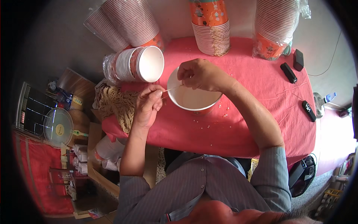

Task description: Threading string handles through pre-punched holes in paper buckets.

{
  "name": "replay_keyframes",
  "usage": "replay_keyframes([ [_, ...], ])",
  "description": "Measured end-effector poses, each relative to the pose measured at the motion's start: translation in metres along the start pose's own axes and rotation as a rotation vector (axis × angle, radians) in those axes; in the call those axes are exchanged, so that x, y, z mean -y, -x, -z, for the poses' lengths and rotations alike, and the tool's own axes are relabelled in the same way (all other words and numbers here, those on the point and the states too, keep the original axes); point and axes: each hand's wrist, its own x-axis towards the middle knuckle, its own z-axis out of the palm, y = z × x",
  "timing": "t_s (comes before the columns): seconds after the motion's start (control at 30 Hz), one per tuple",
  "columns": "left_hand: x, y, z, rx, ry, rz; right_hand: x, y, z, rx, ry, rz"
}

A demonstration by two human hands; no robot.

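Note:
A thin pale cord (172,89) runs between my hands. My left hand (148,104) pinches one end of it, fingertips pressed together. Over the far rim of a white paper bucket (197,108), my right hand (203,74) is bent down with its fingers closed on the cord's other end. The bucket stands upright on the red cloth, its mouth facing me and partly covered by my right hand. Beside my left wrist lies a thick bundle of beige cords (120,102). Behind that hand a stack of paper buckets (151,63) rests on its side in clear plastic.
Tall bucket stacks stand at the back left (130,22), back middle (210,37) and back right (276,26). Small white bits dot the red cloth (246,123). Dark devices (288,72) lie at the right. A cardboard box (97,164) and a fan (58,128) are at the lower left.

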Motion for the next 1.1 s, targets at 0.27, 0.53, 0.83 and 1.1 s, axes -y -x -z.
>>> replay_keyframes([
  [0.27, -0.008, 0.008, 0.003, -0.044, -0.326, 0.037, 0.002, 0.0, 0.001, -0.059, -0.195, -0.035],
  [0.53, 0.001, 0.009, 0.006, -0.009, -0.248, -0.055, 0.006, 0.0, 0.0, -0.054, -0.183, -0.038],
  [0.83, 0.013, 0.011, 0.004, -0.033, -0.044, -0.03, 0.01, 0.003, 0.006, -0.061, -0.139, -0.03],
  [1.1, -0.003, 0.016, 0.005, -0.169, -0.495, -0.186, 0.022, 0.016, 0.027, 0.114, -0.062, 0.05],
])
